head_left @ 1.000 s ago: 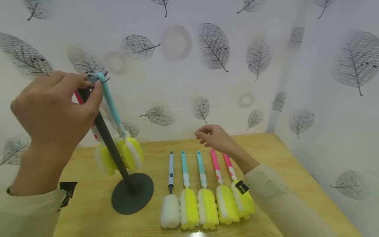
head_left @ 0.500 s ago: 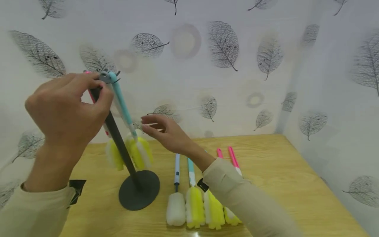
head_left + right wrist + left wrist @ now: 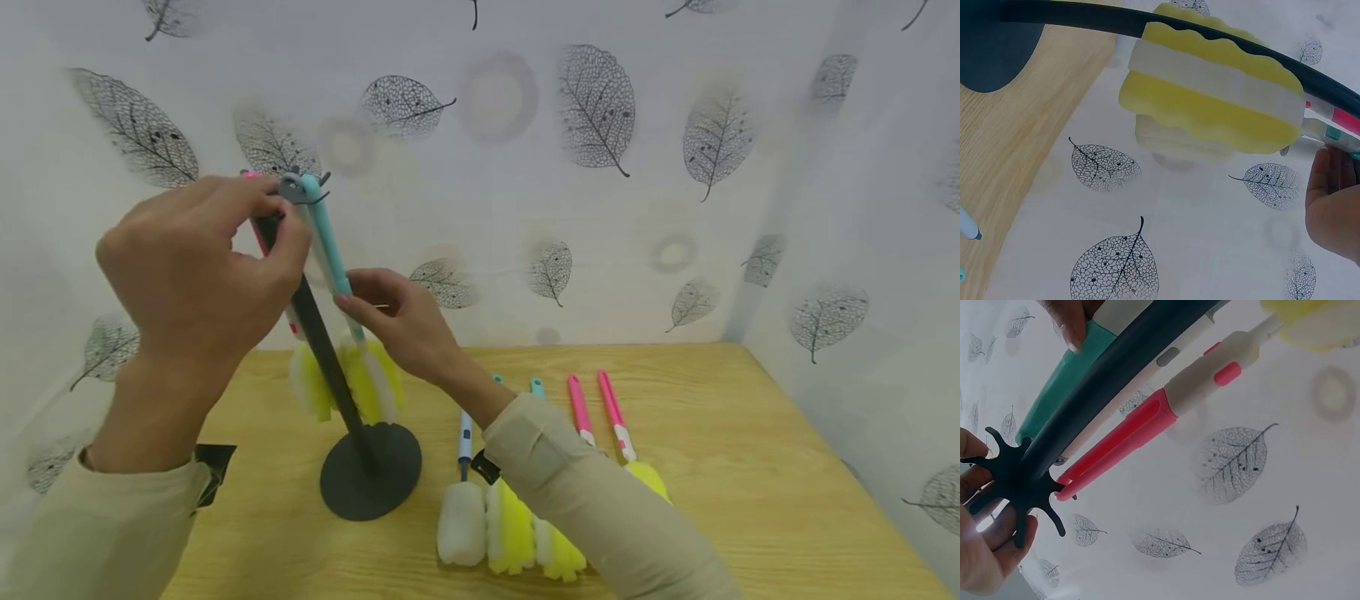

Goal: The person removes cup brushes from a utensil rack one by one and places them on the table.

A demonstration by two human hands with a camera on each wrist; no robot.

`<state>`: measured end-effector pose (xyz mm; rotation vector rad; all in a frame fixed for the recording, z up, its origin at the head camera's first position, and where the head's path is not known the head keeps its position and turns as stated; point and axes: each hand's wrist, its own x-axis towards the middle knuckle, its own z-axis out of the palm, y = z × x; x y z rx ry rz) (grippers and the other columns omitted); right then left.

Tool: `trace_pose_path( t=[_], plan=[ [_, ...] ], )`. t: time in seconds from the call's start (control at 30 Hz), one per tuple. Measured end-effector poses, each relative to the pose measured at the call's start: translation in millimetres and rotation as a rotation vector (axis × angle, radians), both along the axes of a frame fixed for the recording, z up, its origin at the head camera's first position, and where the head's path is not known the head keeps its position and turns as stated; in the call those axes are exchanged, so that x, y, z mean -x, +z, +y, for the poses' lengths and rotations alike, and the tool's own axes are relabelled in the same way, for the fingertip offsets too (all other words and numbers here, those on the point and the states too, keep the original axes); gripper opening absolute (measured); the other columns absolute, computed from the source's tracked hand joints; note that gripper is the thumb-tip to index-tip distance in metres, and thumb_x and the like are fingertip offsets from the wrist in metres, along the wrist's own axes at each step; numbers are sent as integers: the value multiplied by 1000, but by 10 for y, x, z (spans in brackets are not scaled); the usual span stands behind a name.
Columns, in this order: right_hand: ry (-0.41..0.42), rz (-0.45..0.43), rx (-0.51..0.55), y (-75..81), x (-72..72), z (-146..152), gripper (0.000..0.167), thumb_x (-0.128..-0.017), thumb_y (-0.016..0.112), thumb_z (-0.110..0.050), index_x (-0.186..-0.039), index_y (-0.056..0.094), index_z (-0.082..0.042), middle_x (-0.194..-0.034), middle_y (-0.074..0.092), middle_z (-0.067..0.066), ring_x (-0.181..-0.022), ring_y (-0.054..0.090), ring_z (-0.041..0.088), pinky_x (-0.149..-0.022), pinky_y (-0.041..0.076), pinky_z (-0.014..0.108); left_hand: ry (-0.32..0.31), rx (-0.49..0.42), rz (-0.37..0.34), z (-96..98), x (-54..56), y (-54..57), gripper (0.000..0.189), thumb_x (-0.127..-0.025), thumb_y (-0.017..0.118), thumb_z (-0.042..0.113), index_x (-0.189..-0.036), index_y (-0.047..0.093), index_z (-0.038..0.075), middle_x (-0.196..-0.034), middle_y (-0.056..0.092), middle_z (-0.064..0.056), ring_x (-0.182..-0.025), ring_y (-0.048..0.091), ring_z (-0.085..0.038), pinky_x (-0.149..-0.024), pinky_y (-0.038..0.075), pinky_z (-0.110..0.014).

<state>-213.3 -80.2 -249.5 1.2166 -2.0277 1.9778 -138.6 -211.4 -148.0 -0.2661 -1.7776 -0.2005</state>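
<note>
My left hand [image 3: 202,258] pinches the hooked top of a dark brush stand [image 3: 327,371]; the left wrist view shows its curved hooks [image 3: 1019,487] between the fingers. A teal-handled bottle brush [image 3: 327,237] hangs from it on the right side. My right hand [image 3: 411,327] holds that handle partway down, thumb in front and fingers behind. Its yellow and white sponge head [image 3: 1210,84] hangs below, crossed by the pole in the right wrist view. A pink-handled bottle brush [image 3: 1119,444] also hangs there, and a pale handle shows behind the pole.
Several bottle brushes lie in a row on the wooden table [image 3: 697,492], partly covered by my right sleeve. Among them are a blue-handled brush with a white sponge [image 3: 462,525] and pink-handled ones [image 3: 613,408]. A leaf-patterned covering [image 3: 495,183] rises behind the table.
My right hand has moved left from over the laid-out brushes to the hanging teal handle and taken hold of it. My left hand stays on the stand's top. The head view has shifted left.
</note>
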Motion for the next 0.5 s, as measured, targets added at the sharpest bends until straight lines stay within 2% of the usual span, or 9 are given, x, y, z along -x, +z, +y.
trace_pose_path(
  t=[0.23, 0.5],
  plan=[
    [1, -16, 15, 15, -3, 60, 30, -93, 62, -13, -120, 61, -2, -110, 65, 5, -94, 64, 8, -83, 50, 25, 37, 22, -23, 15, -4, -11, 39, -89, 48, 27, -83, 74, -1, -87, 72, -12, -66, 66, -36, -48, 38, -43],
    [15, -21, 85, 122, 21, 247, 28, -90, 64, -9, -117, 60, 1, -106, 66, 10, -92, 65, 16, -83, 51, 30, 80, 36, -25, -69, -38, -20, 41, -91, 45, 27, -85, 72, -3, -93, 72, -13, -67, 64, -39, -47, 35, -43]
  ],
)
